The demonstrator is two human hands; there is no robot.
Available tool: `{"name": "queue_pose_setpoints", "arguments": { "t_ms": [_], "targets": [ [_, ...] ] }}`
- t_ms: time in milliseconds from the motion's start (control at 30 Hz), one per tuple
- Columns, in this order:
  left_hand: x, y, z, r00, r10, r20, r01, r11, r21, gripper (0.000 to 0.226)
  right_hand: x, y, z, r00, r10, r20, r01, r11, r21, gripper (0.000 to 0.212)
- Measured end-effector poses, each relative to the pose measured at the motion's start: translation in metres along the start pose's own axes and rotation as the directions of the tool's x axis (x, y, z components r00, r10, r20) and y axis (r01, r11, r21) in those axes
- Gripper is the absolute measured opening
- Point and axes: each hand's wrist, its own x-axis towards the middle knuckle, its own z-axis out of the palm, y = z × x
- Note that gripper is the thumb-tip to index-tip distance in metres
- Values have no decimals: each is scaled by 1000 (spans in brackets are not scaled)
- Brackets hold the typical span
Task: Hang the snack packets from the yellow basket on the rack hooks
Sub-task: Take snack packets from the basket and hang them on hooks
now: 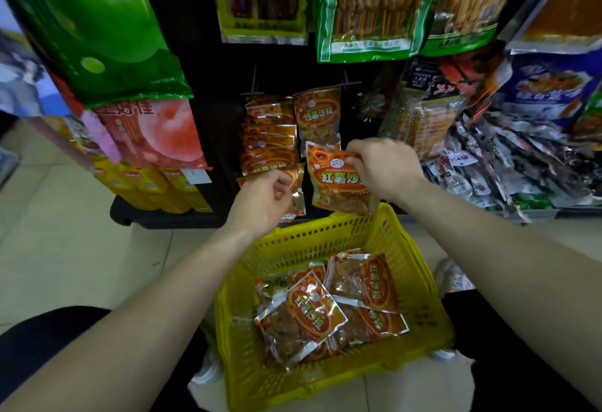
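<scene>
A yellow plastic basket sits on the floor in front of me with several orange snack packets inside. My right hand pinches the top edge of one orange packet and holds it upright above the basket's far rim. My left hand grips the lowest packet of a hanging row. That row of matching orange packets hangs on a left rack hook. One more packet hangs on the hook to the right.
The black rack carries large green bags at upper left and skewer snack bags above. Pink bags and yellow boxes stand at lower left. A bin of small silver packets lies to the right. Tiled floor surrounds the basket.
</scene>
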Motion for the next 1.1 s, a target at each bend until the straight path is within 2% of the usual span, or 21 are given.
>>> {"name": "queue_pose_setpoints", "arguments": {
  "t_ms": [167, 400, 600, 700, 867, 1000, 1100],
  "targets": [
    [32, -18, 35, 1000, -21, 8, 21, 1000, -5, 14, 43, 29, 29, 998, 58, -1, -58, 998, -12, 19],
    [104, -38, 124, 986, -110, 124, 119, 991, -67, 19, 114, 60, 92, 996, 83, -28, -84, 996, -43, 20],
    [171, -55, 171, 957, -232, 176, 226, 973, 51, 57, 176, 81, 140, 991, 95, 97, -94, 995, -20, 31],
    [199, -67, 194, 919, -351, 182, 357, 934, 0, 72, 207, 92, 160, 987, 76, 141, -78, 997, 9, 33],
    [233, -76, 222, 913, -389, 124, 398, 916, -54, 80, 241, 101, 180, 997, 46, 63, -51, 994, 93, 33],
    [247, -82, 232, 917, -379, 121, 379, 925, 28, 87, 254, 105, 192, 997, 77, 24, -79, 992, 98, 38],
    [256, -85, 232, 905, -404, 134, 396, 915, 83, 88, 253, 106, 199, 988, 143, -63, -141, 989, 36, 52]
  ]
}}
